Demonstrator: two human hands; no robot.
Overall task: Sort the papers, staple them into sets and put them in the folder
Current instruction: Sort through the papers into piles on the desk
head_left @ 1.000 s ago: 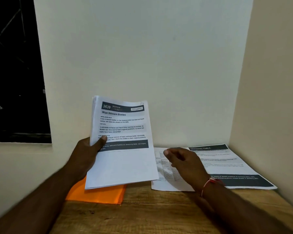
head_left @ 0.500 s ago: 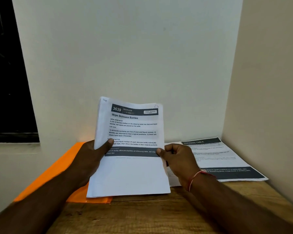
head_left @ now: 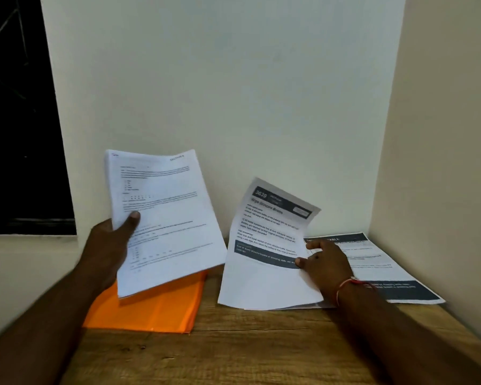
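Observation:
My left hand [head_left: 109, 245] grips a stack of white printed papers [head_left: 164, 218], raised and tilted above the orange folder [head_left: 156, 307] that lies flat on the wooden table [head_left: 233, 351]. My right hand [head_left: 326, 266] pinches the right edge of a single sheet headed "3639 Wipe Skincare Bottles" [head_left: 264, 257]; its lower edge touches the table and its top curls up toward the wall. To the right, partly under that hand, another printed sheet with dark bands [head_left: 383, 265] lies flat in the corner.
White walls close off the table at the back [head_left: 233, 93] and on the right [head_left: 442, 134]. A dark window [head_left: 14, 120] is at the left, with a pale ledge below it.
The right hand took the top "Wipe Skincare Bottles" sheet off the stack and carried it right, down onto the table. The left hand's stack now shows a different page and has tilted left.

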